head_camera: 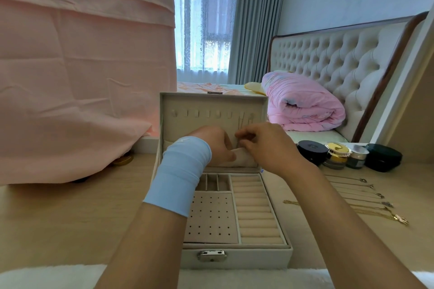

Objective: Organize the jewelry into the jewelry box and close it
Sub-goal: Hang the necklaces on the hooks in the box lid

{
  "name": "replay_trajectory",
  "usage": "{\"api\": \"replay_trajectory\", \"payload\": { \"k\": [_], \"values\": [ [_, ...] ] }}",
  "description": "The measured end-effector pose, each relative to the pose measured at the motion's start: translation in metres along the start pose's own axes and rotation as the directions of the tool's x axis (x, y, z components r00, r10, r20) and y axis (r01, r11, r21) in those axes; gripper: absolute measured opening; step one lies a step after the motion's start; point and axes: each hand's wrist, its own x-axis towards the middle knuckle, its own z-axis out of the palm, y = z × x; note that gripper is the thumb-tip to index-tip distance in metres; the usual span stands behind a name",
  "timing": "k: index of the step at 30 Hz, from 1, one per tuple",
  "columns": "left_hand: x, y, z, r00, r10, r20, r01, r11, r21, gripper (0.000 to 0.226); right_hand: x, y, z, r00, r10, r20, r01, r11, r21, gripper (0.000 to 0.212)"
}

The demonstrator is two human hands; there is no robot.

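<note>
right of one jewelry box [234, 263] stand four containers [337, 156].

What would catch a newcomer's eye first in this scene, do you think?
An open box stands in the centre. At its raised lid the right hand pinches a thin chain hanging from a hook, the left hand beside it. Gold necklaces lie in a row right of the box.

Head-worn wide-angle view, facing forward-down, close above open jewelry box [246, 259] on desk [70, 218].
</note>
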Motion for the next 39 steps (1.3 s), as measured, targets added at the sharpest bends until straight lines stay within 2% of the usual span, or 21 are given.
{"api": "replay_trajectory", "payload": {
  "k": [5,8,11,13,16,19,27,32,39],
  "values": [
    [0.001,0.000,0.002,0.998,0.011,-0.061,-0.010,1.000,0.017,0.034,0.001,0.002,-0.001,0.993,-0.005,0.120,0.000,0.999,0.041,0.028],
    [0.000,0.004,0.004,0.992,0.041,-0.120,-0.038,0.999,0.029,0.033,-0.007,0.007,-0.010,0.996,-0.041,0.082,0.028,0.989,0.146,0.027],
    [0.000,0.016,0.005,0.972,0.116,-0.203,-0.118,0.993,0.000,0.031,-0.016,0.018,-0.032,0.999,-0.033,0.044,0.023,0.977,0.213,0.017],
    [-0.002,0.029,0.012,0.959,0.173,-0.226,-0.189,0.981,-0.051,0.026,-0.024,0.031,-0.047,0.992,0.013,0.126,-0.034,0.986,0.163,0.013],
    [-0.007,0.054,0.031,0.952,0.252,-0.175,-0.268,0.960,-0.077,0.020,-0.042,0.058,-0.058,0.936,0.117,0.332,-0.118,0.993,-0.020,0.015],
    [-0.008,0.072,0.054,0.944,0.326,-0.053,-0.326,0.945,0.015,0.019,-0.056,0.079,-0.057,0.859,0.230,0.458,-0.199,0.973,-0.116,0.014],
    [0.002,0.106,0.096,0.950,0.289,0.120,-0.305,0.941,0.144,0.024,-0.060,0.117,-0.051,0.817,0.381,0.432,-0.281,0.918,-0.279,0.008],
    [0.017,0.115,0.112,0.942,0.240,0.233,-0.298,0.918,0.261,0.028,-0.064,0.127,-0.052,0.792,0.408,0.454,-0.317,0.911,-0.265,0.012],
    [0.019,0.123,0.124,0.951,0.264,0.161,-0.305,0.884,0.354,0.018,-0.064,0.131,-0.058,0.744,0.412,0.526,-0.330,0.911,-0.247,0.014]
  ]
}}
